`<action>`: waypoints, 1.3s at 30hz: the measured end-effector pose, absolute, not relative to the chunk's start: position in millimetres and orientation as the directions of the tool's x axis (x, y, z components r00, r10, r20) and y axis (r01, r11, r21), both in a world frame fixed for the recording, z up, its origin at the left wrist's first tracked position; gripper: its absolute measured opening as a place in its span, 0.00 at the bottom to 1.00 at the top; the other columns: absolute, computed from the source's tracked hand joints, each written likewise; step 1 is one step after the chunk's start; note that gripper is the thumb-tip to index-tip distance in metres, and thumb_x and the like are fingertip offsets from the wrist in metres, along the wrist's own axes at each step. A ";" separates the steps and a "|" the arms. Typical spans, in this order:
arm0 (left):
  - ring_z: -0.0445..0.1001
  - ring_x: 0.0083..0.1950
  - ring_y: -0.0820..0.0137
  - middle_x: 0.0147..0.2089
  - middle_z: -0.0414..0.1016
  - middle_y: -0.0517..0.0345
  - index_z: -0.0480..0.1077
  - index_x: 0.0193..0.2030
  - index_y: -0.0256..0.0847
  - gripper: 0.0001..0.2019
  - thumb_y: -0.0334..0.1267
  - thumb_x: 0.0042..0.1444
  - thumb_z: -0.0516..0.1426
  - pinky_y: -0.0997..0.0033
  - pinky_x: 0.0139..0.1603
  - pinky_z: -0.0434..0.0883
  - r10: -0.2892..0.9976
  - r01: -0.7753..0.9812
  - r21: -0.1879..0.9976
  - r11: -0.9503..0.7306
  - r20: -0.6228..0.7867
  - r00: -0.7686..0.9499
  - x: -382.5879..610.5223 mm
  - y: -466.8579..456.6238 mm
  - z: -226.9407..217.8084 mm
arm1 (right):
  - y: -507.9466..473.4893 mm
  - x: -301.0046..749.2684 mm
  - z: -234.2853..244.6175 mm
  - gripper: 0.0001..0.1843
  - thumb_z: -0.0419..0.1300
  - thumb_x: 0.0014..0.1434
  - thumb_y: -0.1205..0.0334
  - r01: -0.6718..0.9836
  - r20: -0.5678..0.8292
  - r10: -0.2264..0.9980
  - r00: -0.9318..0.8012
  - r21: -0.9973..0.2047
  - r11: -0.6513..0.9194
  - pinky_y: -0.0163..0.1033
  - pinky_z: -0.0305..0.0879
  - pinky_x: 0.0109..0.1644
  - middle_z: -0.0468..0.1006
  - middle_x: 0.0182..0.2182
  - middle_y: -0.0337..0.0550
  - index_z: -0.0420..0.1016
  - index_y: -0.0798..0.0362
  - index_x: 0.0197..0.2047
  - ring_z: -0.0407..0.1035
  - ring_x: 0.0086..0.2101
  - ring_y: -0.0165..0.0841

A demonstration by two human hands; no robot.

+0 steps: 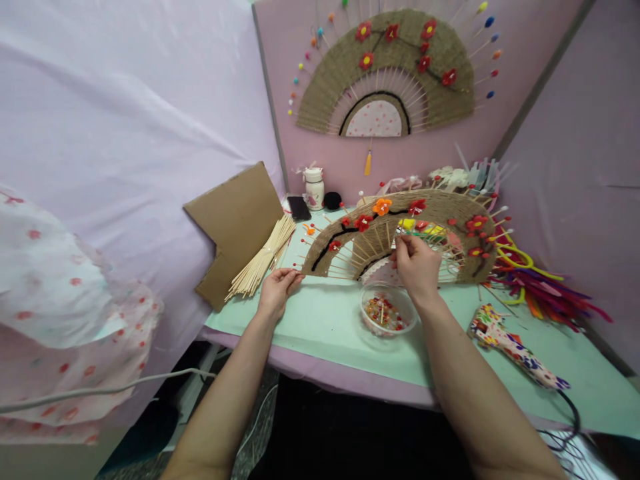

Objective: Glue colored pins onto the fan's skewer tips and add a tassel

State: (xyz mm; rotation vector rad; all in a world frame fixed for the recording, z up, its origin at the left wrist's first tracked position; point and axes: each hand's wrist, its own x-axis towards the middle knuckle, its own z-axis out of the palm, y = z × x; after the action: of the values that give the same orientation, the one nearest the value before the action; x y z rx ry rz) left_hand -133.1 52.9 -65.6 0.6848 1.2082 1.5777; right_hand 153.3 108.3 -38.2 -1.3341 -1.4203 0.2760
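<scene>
A woven twine fan (pixel 445 205) with red and orange flowers and bead-tipped sticks stands on the table. My left hand (pixel 278 292) is closed at its lower left corner, pinching the end of a stick there. In front of the fan's middle, my right hand (pixel 418 264) has thumb and fingertips pressed together; what lies between them is too small to make out. Below that hand sits a clear plastic bowl (pixel 412 319) holding small red and golden beads (pixel 383 311). The right hand covers part of the fan's inner sticks and its dotted white centre (pixel 377 272).
Left of the fan lie a bundle of thin sticks (pixel 263 260) and cardboard (pixel 240 223). A flower-patterned glue gun (pixel 517 350) with a cord rests at right, near colourful pipe cleaners (pixel 545 290). A bottle (pixel 314 189) and phone (pixel 299 208) stand behind; another fan (pixel 330 83) hangs above.
</scene>
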 end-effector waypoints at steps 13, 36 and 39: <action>0.78 0.35 0.72 0.31 0.77 0.55 0.71 0.30 0.34 0.10 0.34 0.45 0.67 0.68 0.49 0.74 0.933 -0.361 0.932 -0.012 -0.119 -0.340 -134.1 52.4 -66.9 | 107.9 152.9 -38.4 0.16 0.52 0.61 0.50 0.536 0.532 0.806 0.259 -0.773 0.339 0.40 0.65 0.31 0.75 0.20 0.41 0.75 0.52 0.38 0.70 0.21 0.36; 0.78 0.33 0.74 0.29 0.76 0.57 0.71 0.29 0.33 0.11 0.32 0.43 0.68 0.71 0.46 0.74 0.912 -0.378 0.925 -0.035 -0.125 -0.390 -131.5 60.3 -71.8 | 108.0 152.6 -40.2 0.16 0.52 0.61 0.52 0.523 0.523 0.810 0.264 -0.783 0.336 0.37 0.63 0.30 0.75 0.19 0.38 0.75 0.53 0.39 0.69 0.20 0.33; 0.78 0.33 0.74 0.28 0.76 0.58 0.71 0.30 0.33 0.11 0.33 0.43 0.68 0.69 0.47 0.74 0.911 -0.373 0.927 -0.039 -0.120 -0.394 -131.8 61.0 -73.0 | 108.2 152.5 -40.0 0.16 0.52 0.61 0.51 0.524 0.521 0.809 0.272 -0.785 0.329 0.36 0.63 0.30 0.76 0.20 0.39 0.75 0.54 0.39 0.70 0.20 0.33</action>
State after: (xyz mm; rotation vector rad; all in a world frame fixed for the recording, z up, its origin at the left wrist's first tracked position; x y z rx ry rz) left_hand -131.8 61.0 -73.0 0.6559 1.2197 1.6315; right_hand 152.5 108.2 -40.0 -1.3305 -1.3890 0.2986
